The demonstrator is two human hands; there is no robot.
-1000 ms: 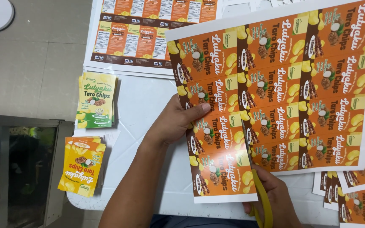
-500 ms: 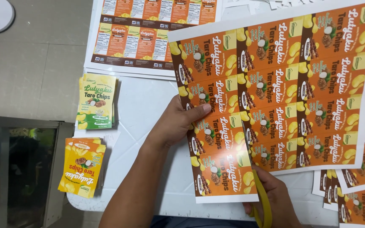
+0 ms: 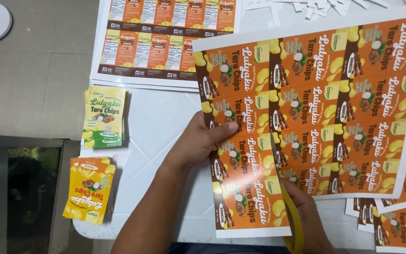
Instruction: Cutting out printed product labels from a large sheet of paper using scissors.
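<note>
Pinching the left edge of a large orange label sheet, left hand has its thumb on top and fingers underneath, sheet lifted over the white table. Right hand at 5 o'clock of the left is clenched around yellow-handled scissors, blades slid into the sheet along a column line. Green-yellow label stack sits at 9 o'clock of the left hand, yellow stack at 8 o'clock. Another printed sheet lies flat at 12 o'clock. More orange sheets lie at 4 o'clock.
</note>
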